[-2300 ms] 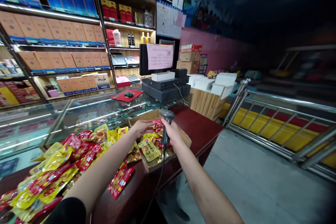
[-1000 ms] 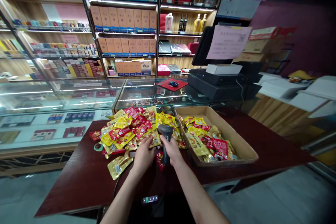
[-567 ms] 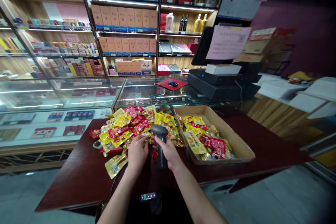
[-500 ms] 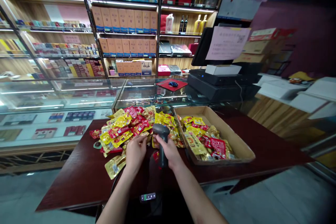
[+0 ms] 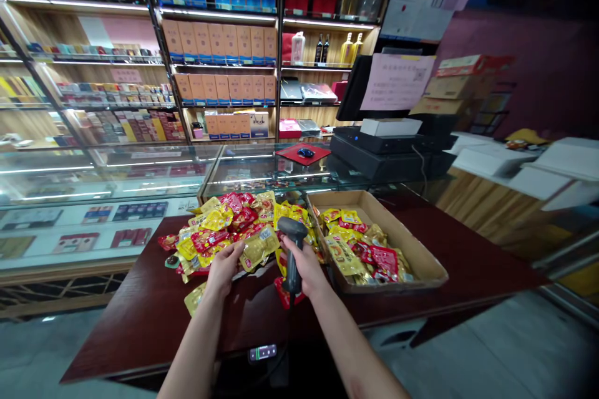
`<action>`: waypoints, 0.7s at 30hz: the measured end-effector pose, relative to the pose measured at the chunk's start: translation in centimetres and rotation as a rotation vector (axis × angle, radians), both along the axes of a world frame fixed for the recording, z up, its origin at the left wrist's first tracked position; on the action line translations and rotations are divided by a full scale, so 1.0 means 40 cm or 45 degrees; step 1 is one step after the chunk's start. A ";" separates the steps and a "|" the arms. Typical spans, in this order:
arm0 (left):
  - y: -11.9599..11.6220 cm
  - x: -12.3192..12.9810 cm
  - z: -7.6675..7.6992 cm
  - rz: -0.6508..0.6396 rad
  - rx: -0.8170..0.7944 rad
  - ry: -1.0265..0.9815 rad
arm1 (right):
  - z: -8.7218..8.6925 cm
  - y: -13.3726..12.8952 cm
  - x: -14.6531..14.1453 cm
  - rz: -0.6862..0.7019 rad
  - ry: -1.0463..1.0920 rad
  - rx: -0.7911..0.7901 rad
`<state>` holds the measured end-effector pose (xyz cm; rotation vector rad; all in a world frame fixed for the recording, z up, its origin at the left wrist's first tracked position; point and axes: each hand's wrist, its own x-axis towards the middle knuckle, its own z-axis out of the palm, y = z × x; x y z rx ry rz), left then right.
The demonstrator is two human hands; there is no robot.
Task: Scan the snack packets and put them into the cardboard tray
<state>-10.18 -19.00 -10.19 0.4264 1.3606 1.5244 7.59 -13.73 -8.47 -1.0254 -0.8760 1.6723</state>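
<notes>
My right hand (image 5: 304, 265) is wrapped round a dark grey barcode scanner (image 5: 292, 255), its head up and its cable hanging below. Pinched by one end in my left hand (image 5: 225, 268) is a gold snack packet (image 5: 258, 248), with a barcode label facing up near its far corner. The packet is just left of the scanner head. Behind both hands spreads a loose pile of red, yellow and gold snack packets (image 5: 210, 237). A red packet (image 5: 283, 294) lies under the scanner, partly hidden. One more gold packet (image 5: 194, 300) rests by my left wrist.
A shallow cardboard box (image 5: 421, 265) with several packets stands on the right of the dark red table (image 5: 135, 318). Behind are a glass display counter (image 5: 154, 168), a mouse (image 5: 306, 153) on a red mat and a monitor (image 5: 355, 90). A lit phone-like device (image 5: 262, 353) is at the front edge.
My left hand has drawn a gold packet out of the pile and turned its barcode upward beside the scanner. The scanner has shifted slightly right, and more of the red packet beneath shows.
</notes>
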 end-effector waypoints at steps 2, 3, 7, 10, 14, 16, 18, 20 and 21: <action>-0.005 -0.007 0.004 0.012 -0.009 -0.001 | 0.002 -0.002 -0.005 0.023 0.009 0.012; -0.008 -0.011 0.006 0.015 -0.018 0.002 | 0.002 -0.002 -0.007 0.038 0.007 0.018; -0.015 -0.028 0.015 -0.010 0.002 -0.045 | 0.003 -0.007 -0.014 0.087 -0.063 0.052; -0.018 -0.033 0.027 -0.035 0.057 -0.059 | 0.008 -0.015 -0.017 0.108 -0.052 0.028; -0.026 -0.023 0.043 -0.139 0.211 0.011 | 0.007 -0.020 -0.015 0.114 -0.001 -0.018; -0.028 -0.020 0.049 -0.230 0.255 0.067 | 0.002 -0.015 -0.013 0.103 -0.003 -0.007; -0.023 -0.024 0.055 -0.281 0.273 0.170 | -0.001 -0.005 -0.010 0.089 -0.014 0.021; -0.013 -0.034 0.064 -0.324 0.290 0.318 | -0.001 0.006 -0.009 0.068 -0.026 0.066; -0.005 -0.040 0.070 -0.359 0.290 0.394 | 0.002 0.011 -0.008 0.061 -0.020 0.085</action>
